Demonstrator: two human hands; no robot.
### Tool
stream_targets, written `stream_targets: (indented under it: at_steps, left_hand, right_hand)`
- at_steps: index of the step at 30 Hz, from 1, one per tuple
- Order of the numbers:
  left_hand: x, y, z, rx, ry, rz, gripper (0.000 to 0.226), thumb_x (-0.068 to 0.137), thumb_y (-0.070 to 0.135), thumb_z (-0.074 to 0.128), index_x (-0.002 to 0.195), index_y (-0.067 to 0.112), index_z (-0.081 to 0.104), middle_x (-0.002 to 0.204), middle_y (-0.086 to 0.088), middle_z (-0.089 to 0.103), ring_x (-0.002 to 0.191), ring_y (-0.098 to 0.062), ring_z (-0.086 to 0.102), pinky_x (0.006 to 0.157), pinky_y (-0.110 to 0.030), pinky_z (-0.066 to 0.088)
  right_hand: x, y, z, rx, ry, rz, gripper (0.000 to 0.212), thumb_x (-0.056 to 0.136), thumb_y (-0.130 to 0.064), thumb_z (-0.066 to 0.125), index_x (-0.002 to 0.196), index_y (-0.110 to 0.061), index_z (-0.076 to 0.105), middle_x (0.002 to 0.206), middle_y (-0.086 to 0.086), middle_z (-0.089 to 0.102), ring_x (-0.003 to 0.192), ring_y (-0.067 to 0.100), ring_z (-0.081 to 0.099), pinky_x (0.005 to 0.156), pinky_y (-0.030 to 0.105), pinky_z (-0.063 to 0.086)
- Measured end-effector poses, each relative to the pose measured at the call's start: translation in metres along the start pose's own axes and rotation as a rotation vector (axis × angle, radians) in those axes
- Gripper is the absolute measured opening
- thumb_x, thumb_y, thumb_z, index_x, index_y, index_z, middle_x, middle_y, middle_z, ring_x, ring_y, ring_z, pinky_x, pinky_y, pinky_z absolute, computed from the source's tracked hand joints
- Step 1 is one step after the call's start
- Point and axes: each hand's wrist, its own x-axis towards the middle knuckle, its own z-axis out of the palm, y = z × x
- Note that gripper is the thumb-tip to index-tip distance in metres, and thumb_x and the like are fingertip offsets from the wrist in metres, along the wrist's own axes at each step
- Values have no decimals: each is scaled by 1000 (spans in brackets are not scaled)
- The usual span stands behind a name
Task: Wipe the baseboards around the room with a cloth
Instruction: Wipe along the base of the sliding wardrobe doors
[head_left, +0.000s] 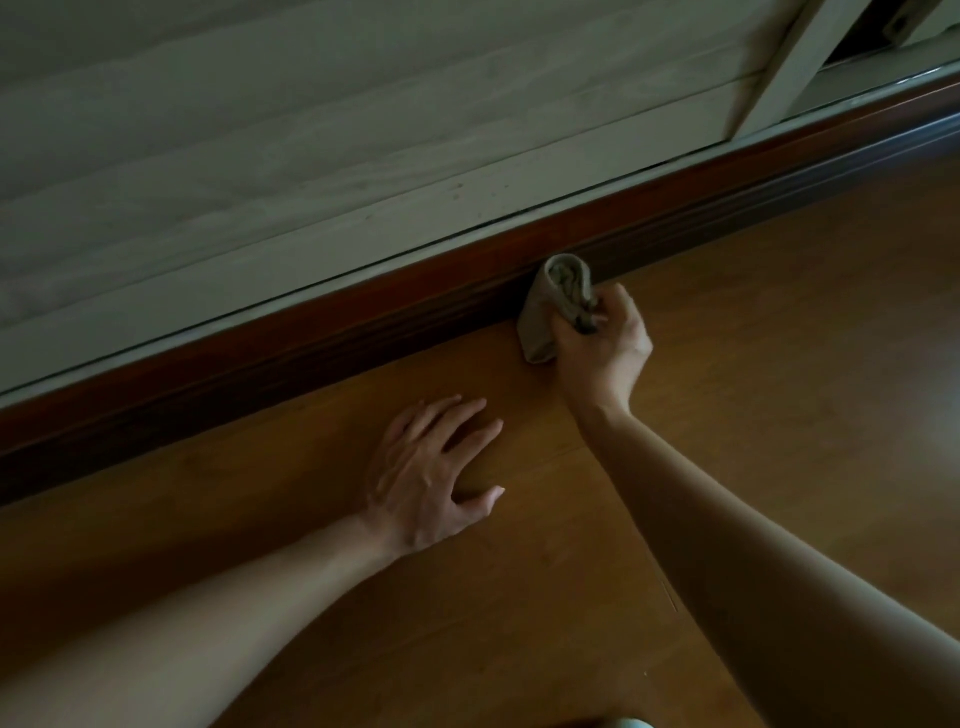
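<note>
Left hand (436, 467) lay flat on floor (467, 597), fingers spread, bracing | cloth (550, 306) — soft, light, limp, bunched into a wad — touched baseboard (467, 291) where it meets floor | right hand (602, 348) curled round cloth's gathered end; holding it bunched likely gave a firmer wiping pad.

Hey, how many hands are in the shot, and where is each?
2. The left hand rests flat on the wood floor, fingers spread. The right hand grips the cloth against the baseboard. None looks hidden.
</note>
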Motion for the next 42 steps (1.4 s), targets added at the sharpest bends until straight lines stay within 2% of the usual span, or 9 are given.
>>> stream_targets:
  at_steps: [5,9,15,19,21,24,29,37,42]
  left_hand:
    - [-1,-1,4,-42,44,-23,67,86,61,56,141,24,56,152,-4,48,139,-25,44,111,-49,40]
    - [-5,2,5,-52,17,-55,68,86,61,55,145,26,52,155,-2,44,143,-23,41,114,-47,35]
    - [-7,14,-5,-21,-59,-171,70,84,64,58,142,26,52,158,0,41,140,-22,41,115,-46,35]
    - [-2,22,-4,-8,-93,-222,73,88,68,39,148,28,46,160,-1,38,147,-23,34,118,-51,31]
    - [-1,22,2,-78,-40,-235,69,89,65,43,147,28,48,158,-1,40,148,-23,32,120,-54,27]
    - [-4,21,18,-136,126,-216,65,86,57,60,143,28,54,154,0,45,146,-22,35,121,-55,24]
    - [-2,21,22,-167,226,-212,61,86,54,63,140,25,59,153,1,48,146,-20,37,123,-50,20]
    - [-6,19,23,-131,254,-221,60,85,54,63,138,23,62,150,-2,51,143,-22,42,122,-49,25]
    - [-5,21,21,-123,257,-235,60,86,55,61,137,23,63,149,-3,52,141,-24,44,119,-50,29]
  right_hand:
    - [-13,3,12,-30,-133,-149,20,85,-26,77,90,-25,57,94,-10,60,82,-2,57,66,8,45]
    - [-21,4,26,-32,-123,-179,23,84,-23,78,88,-25,56,92,-11,59,80,0,57,63,10,45]
    - [-33,-13,35,-90,-311,-251,27,82,-17,77,87,-24,52,90,-9,57,75,-4,52,62,8,41]
    - [-19,-19,22,-149,-277,-200,26,82,-19,77,86,-22,52,90,-7,56,73,-5,49,60,7,37]
    - [-9,-18,13,-178,-273,-223,22,82,-23,78,88,-17,58,90,-7,59,74,-4,51,62,6,38]
    - [4,-19,3,-295,-346,-247,27,83,-33,78,97,-14,66,94,-3,64,82,10,59,69,22,48]
    - [21,-29,-3,-483,-476,-337,32,88,-38,71,110,-15,69,104,5,71,90,20,66,74,41,59]
    - [34,-53,-15,-597,-635,-260,27,87,-39,70,107,-20,71,95,1,70,85,18,66,70,36,59]
    - [41,-72,-46,-682,-639,-254,20,85,-38,71,100,-23,70,88,-3,66,80,17,63,62,31,53]
